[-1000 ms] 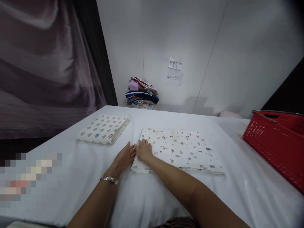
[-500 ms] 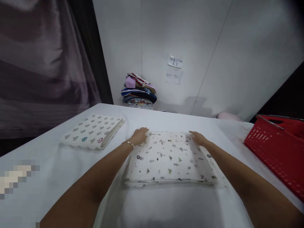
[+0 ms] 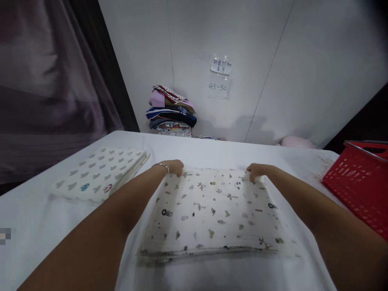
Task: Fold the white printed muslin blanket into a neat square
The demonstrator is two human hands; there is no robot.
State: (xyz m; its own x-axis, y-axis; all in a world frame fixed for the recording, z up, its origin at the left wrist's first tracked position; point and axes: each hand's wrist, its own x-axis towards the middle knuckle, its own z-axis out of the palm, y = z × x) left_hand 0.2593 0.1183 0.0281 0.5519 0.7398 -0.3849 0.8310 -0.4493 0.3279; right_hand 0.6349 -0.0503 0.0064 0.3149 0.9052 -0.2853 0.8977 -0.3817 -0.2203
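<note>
A folded white cloth with small printed motifs point(image 3: 212, 214) lies flat on the white-covered table point(image 3: 224, 151) in front of me. My left hand point(image 3: 174, 166), with a bracelet at the wrist, curls its fingers over the cloth's far left corner. Over the far right corner, my right hand point(image 3: 256, 170) is closed in the same way. Both forearms reach across the cloth's sides.
A second folded cloth with a heart print point(image 3: 100, 173) lies to the left. A red plastic basket point(image 3: 360, 182) stands at the right edge. A stack of folded clothes point(image 3: 171, 113) sits against the wall under paper notes point(image 3: 220, 76). A curtain hangs at left.
Both hands went from the cloth's near left edge to its far corners, and their fingers have now curled onto them. The view has moved closer over the cloth.
</note>
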